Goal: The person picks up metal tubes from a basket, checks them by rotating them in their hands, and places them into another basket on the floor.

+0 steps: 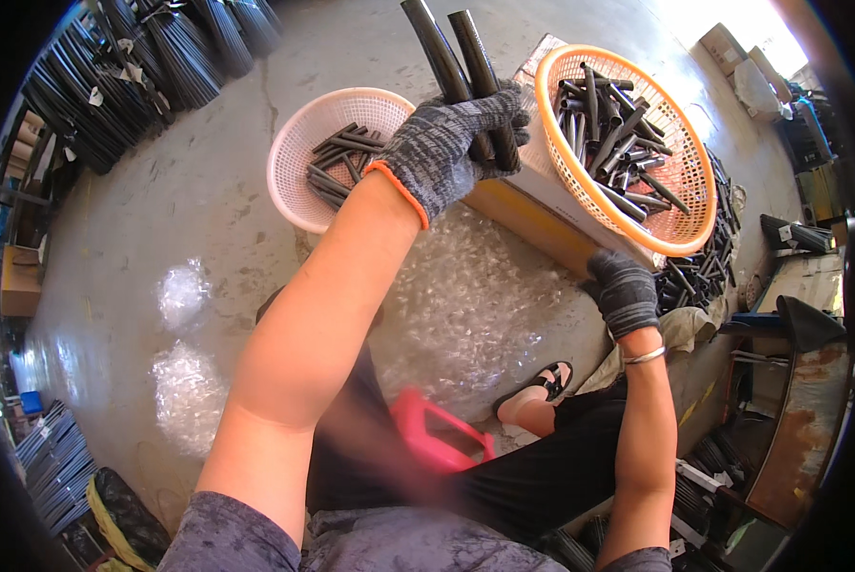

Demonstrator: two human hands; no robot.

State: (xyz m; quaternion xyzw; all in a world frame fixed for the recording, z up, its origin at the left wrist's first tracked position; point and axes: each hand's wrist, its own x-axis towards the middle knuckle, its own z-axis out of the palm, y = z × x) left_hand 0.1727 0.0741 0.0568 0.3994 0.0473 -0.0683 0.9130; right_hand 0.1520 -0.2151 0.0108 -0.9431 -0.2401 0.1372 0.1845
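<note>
The left hand [443,143] grips two black tubes [437,50] (right hand [625,293] near a box [540,217]).

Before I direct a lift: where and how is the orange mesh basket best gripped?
Probably by the orange mesh basket's rim, at opposite left and right sides, coming from outside: it is bare and curves around, while black tubes heap inside.

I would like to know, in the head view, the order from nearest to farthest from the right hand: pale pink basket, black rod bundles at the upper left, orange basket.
From the right hand:
1. Orange basket, just ahead of it.
2. Pale pink basket, well to its left and ahead.
3. Black rod bundles, at the far upper left.
</note>
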